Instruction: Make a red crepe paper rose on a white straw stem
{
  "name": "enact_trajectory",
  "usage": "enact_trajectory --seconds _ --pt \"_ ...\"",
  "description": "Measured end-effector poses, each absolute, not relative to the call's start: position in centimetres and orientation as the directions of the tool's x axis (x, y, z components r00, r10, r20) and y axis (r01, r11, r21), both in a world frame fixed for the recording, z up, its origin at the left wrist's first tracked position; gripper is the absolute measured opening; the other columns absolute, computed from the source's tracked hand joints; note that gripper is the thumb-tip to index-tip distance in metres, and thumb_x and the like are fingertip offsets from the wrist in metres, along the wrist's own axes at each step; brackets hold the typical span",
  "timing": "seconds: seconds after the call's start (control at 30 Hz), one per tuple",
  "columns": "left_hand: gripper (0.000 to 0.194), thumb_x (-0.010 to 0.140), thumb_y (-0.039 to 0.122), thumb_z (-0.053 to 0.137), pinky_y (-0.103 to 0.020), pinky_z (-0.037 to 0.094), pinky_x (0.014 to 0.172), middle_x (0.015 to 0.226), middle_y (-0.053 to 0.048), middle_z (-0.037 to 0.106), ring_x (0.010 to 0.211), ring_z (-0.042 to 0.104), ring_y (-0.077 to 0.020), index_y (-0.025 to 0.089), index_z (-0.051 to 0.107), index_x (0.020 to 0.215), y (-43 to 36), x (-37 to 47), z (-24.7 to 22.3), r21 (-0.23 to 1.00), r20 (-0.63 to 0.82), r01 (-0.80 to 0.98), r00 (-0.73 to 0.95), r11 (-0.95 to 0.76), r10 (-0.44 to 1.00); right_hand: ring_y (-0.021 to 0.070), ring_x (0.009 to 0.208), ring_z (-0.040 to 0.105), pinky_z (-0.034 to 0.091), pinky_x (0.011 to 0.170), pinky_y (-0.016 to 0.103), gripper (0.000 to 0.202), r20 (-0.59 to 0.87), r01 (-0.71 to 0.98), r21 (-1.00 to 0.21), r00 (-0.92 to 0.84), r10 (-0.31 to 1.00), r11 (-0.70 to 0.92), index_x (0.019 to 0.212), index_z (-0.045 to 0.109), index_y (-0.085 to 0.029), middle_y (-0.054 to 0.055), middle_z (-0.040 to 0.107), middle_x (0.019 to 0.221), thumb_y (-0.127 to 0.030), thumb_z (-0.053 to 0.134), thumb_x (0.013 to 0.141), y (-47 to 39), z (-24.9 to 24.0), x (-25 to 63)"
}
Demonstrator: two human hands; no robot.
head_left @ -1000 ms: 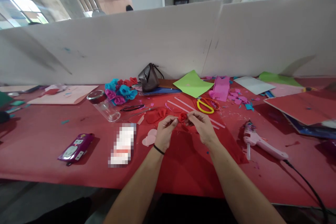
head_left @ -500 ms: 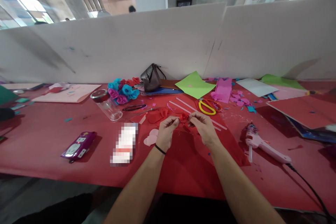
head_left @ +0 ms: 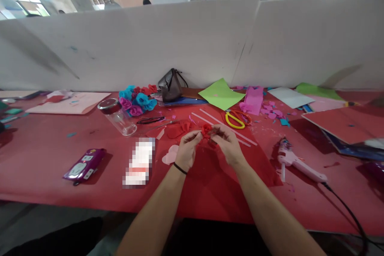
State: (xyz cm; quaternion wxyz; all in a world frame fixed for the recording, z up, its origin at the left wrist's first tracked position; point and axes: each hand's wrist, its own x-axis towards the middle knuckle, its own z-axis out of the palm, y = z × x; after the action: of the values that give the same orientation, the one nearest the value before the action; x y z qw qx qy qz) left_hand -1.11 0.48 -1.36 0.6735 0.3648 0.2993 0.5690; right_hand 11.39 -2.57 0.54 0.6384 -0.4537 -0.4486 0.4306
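Between my two hands is a small red paper flower (head_left: pixel 206 130), its layers curled like a rose. My left hand (head_left: pixel 189 146) pinches its left side with thumb and fingertips. From the right, my right hand (head_left: pixel 225 142) holds its edge, fingers closed; the exact grip is partly hidden. Red crepe paper (head_left: pixel 240 168) is spread on the table under my hands, and red cut pieces (head_left: pixel 177 129) lie just beyond my left hand. Pale pink petal-shaped pieces (head_left: pixel 170 155) lie beside my left wrist.
Yellow-handled scissors (head_left: pixel 235 120) and clear glue sticks (head_left: pixel 216 122) lie beyond my hands. A pink glue gun (head_left: pixel 300 164) with a cord is at right. Leftward are a glass jar (head_left: pixel 118 118), a paper-flower bunch (head_left: pixel 138 100), and a purple power strip (head_left: pixel 85 165). A white partition (head_left: pixel 150 44) stands behind.
The red flower has turned in my fingers and its curled top now shows more plainly. Both hands keep hold of it. The view has shifted slightly.
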Motion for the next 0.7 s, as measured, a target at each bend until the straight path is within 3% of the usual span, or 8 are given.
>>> enact_trajectory --seconds 0.13,0.33,0.53,0.7 --pt "0.023 0.051 0.027 0.084 -0.025 0.045 0.077 0.07 0.002 0.068 0.072 0.059 -0.0102 0.019 0.072 0.069 0.6 -1.2 -1.7 0.816 0.016 -0.57 0.191 0.098 0.982 0.0132 0.068 0.055 0.045 0.065 0.027 0.025 0.236 -0.129 -0.958 0.154 0.96 0.256 0.088 0.066 -0.025 -0.001 0.065 0.08 -0.024 0.07 0.063 -2.8 0.4 11.0" --pt "0.023 0.051 0.027 0.085 -0.023 0.045 0.073 0.065 0.002 0.065 0.068 0.057 -0.009 0.018 0.07 0.066 0.4 -1.0 -1.5 0.776 -0.006 -0.611 0.242 0.157 0.97 0.0146 0.074 0.058 0.046 0.07 0.028 0.018 0.283 -0.055 -0.955 0.12 0.952 0.291 0.086 0.068 -0.023 0.001 0.066 0.084 -0.027 0.071 0.068 -2.5 -0.4 10.8" --pt "0.025 0.05 0.026 0.086 -0.021 0.044 0.061 0.063 0.002 0.062 0.058 0.053 -0.007 0.016 0.067 0.064 -0.1 -1.0 -1.1 0.696 -0.116 -0.626 0.384 0.351 0.916 0.0141 0.071 0.059 0.048 0.071 0.029 0.022 0.152 -0.147 -0.972 0.206 0.967 0.184 0.085 0.069 -0.022 0.0 0.067 0.079 -0.032 0.074 0.065 -1.9 -1.4 10.8" --pt "0.029 0.048 0.019 0.086 -0.021 0.046 0.067 0.07 0.001 0.067 0.065 0.058 -0.008 0.017 0.069 0.071 0.1 -0.9 -1.3 0.695 -0.168 -0.62 0.353 0.364 0.921 0.0116 0.064 0.057 0.048 0.064 0.026 0.021 0.06 -0.293 -0.949 0.195 0.979 0.117 0.078 0.069 -0.023 -0.002 0.066 0.076 -0.028 0.076 0.059 -2.1 -0.6 10.7"
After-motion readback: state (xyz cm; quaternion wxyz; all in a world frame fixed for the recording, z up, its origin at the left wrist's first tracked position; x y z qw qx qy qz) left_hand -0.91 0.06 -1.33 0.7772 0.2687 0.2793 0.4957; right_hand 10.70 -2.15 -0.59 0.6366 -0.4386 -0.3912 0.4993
